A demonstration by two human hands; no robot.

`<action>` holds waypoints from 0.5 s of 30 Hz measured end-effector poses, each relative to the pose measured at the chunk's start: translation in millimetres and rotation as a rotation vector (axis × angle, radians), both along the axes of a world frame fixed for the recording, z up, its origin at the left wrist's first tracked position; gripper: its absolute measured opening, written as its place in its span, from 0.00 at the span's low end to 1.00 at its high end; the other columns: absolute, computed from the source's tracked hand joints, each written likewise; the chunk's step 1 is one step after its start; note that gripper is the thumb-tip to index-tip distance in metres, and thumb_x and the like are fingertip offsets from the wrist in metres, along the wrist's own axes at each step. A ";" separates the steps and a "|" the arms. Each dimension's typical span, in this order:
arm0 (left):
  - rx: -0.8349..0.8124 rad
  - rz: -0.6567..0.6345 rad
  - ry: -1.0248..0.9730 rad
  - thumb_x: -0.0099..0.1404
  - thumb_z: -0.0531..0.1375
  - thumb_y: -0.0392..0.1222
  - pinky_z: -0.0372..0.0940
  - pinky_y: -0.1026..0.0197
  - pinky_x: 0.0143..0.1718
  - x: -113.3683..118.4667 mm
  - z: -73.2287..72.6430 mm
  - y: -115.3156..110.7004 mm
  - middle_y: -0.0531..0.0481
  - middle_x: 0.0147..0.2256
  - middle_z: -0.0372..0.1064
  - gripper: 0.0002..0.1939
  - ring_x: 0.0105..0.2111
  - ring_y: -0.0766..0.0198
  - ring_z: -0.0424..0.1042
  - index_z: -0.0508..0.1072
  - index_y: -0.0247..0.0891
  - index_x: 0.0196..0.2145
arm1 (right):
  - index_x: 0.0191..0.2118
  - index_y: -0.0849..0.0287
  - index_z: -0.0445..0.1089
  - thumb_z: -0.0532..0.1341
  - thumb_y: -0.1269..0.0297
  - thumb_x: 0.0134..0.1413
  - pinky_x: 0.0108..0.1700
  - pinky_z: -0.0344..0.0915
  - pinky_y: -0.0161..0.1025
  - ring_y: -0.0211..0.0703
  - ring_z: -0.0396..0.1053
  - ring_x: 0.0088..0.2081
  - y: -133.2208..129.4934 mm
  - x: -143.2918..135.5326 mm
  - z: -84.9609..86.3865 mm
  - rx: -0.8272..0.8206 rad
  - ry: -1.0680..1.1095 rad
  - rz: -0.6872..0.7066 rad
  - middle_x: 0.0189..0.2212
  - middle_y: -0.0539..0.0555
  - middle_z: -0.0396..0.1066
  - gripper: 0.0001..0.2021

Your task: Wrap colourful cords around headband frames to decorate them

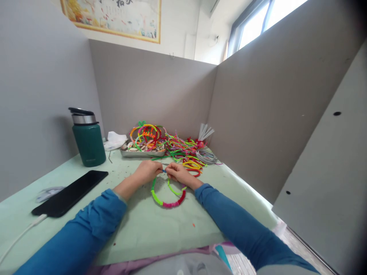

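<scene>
My left hand (147, 172) and my right hand (180, 174) meet over the table, fingertips pinched close together. A small blue strip (164, 170), perhaps pipe cleaner, shows between them, and both hands grip it. Just below hangs or lies a headband-like hoop (171, 205) wrapped in fuzzy green, yellow-green, pink and red. Its upper left end runs up to my left fingers; whether they hold it too is hidden. Inside the hoop a loose yellow-green pipe cleaner (173, 190) curves down from under my right hand.
Behind my hands stands a metal tray (143, 154) of small pieces, topped with finished colourful hoops (147, 131). Right of it lie heaped pipe cleaners (183, 147) and coiled grey hoops (207, 156). On the left are a green bottle (88, 145) and a charging phone (71, 193). Grey partitions (155, 84) enclose the table.
</scene>
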State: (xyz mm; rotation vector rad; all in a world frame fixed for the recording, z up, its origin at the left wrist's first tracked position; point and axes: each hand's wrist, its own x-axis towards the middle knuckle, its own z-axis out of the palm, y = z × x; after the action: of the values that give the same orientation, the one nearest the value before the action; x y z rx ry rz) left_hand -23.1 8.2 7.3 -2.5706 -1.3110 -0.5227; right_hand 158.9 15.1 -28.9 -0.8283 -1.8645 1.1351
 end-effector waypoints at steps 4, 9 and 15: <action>0.106 0.023 0.117 0.61 0.50 0.42 0.53 0.64 0.28 1.9 -1.0 -0.4 0.47 0.32 0.73 0.12 0.31 0.62 0.69 0.73 0.40 0.31 | 0.30 0.60 0.61 0.55 0.57 0.53 0.17 0.48 0.28 0.29 0.52 0.16 -1.1 1.0 1.9 -0.021 0.027 0.020 0.19 0.46 0.60 0.10; 0.143 0.083 0.176 0.62 0.49 0.43 0.53 0.63 0.27 2.5 -0.4 0.0 0.46 0.31 0.72 0.13 0.31 0.61 0.70 0.73 0.40 0.31 | 0.34 0.60 0.62 0.52 0.58 0.56 0.17 0.48 0.28 0.28 0.53 0.16 -2.6 1.4 4.8 -0.033 0.055 0.054 0.22 0.47 0.63 0.10; 0.076 0.206 0.113 0.60 0.50 0.44 0.54 0.64 0.28 5.5 0.3 -3.8 0.46 0.30 0.72 0.12 0.31 0.61 0.70 0.73 0.40 0.31 | 0.37 0.60 0.62 0.57 0.63 0.51 0.17 0.49 0.28 0.28 0.53 0.16 0.3 0.1 0.4 -0.021 0.011 0.024 0.22 0.46 0.62 0.08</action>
State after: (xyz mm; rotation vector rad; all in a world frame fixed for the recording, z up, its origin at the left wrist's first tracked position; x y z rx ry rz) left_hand -17.6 4.3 7.5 -2.3328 -1.4645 -0.3760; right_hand 159.0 15.4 -28.5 -0.8120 -1.8604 1.1738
